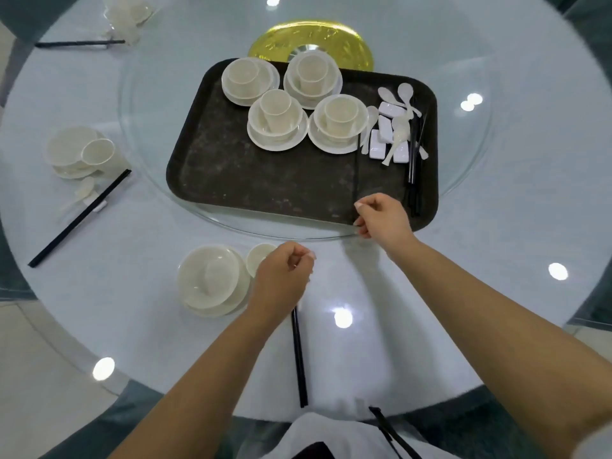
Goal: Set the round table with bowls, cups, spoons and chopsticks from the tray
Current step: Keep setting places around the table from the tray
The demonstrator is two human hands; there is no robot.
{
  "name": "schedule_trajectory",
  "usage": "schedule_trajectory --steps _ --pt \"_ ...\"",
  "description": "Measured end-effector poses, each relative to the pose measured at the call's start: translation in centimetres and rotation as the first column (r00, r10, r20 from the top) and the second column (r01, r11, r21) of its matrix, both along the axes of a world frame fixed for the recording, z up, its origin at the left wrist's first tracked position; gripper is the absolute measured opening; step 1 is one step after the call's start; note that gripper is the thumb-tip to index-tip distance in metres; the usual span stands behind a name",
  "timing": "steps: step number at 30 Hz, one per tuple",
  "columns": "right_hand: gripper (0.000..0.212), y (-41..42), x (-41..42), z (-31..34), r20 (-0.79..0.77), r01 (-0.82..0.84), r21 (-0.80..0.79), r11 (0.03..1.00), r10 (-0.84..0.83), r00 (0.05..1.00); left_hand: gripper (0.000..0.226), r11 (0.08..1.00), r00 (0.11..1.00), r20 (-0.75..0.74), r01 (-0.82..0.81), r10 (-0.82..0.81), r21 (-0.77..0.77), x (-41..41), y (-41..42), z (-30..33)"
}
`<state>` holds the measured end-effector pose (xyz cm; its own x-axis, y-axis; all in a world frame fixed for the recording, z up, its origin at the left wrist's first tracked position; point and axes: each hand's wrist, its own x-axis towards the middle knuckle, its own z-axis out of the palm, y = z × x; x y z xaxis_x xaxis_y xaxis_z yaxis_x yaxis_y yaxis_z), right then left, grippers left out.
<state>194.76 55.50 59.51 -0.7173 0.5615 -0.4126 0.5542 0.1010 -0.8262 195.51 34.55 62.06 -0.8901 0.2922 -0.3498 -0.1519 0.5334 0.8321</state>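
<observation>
A dark tray [231,180] on the glass turntable carries several cream bowl-and-cup sets [276,122], with white spoons and rests [392,134] and black chopsticks [412,167] along its right side. My right hand [382,218] is at the tray's near right edge and pinches one thin black chopstick [357,160] that points away across the tray. Near me, my left hand [284,276] is curled over the far end of a black chopstick pair [298,356] lying on the table. A bowl on its saucer [212,281] and a cup [258,256] stand just left of that hand.
A place setting with bowl and cup [79,154] and chopsticks [79,217] lies at the left. Another setting [126,14] sits far left at the back. The turntable's rim [281,235] runs between my hands, and its gold hub [311,41] is behind the tray.
</observation>
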Motion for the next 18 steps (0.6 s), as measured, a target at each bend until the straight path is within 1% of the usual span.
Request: schedule_trajectory --steps 6,10,12,14,18 --pt "0.014 5.0 -3.0 -0.2 0.073 0.173 -0.005 0.985 -0.172 0.982 0.014 0.996 0.997 -0.028 0.077 -0.075 0.052 -3.2 4.2 0.8" --pt "0.017 7.1 -5.6 -1.0 0.153 0.248 -0.073 0.966 -0.235 0.96 0.015 0.994 0.997 -0.028 0.072 -0.07 0.085 -5.7 6.3 0.7" --pt "0.019 7.7 -7.0 -1.4 0.19 0.257 -0.068 0.964 -0.24 0.952 0.015 0.993 0.999 0.006 0.042 -0.043 0.11 -6.6 7.1 0.5" --pt "0.019 8.1 -8.2 -2.0 0.199 0.243 -0.024 0.97 -0.233 0.952 0.014 0.994 0.999 0.043 0.018 -0.022 0.106 -7.3 7.7 0.1" --pt "0.031 8.4 -9.9 -2.9 0.23 0.204 0.073 0.976 -0.215 0.949 0.013 0.994 0.995 0.101 0.0 -0.011 0.109 -7.4 8.2 -0.7"
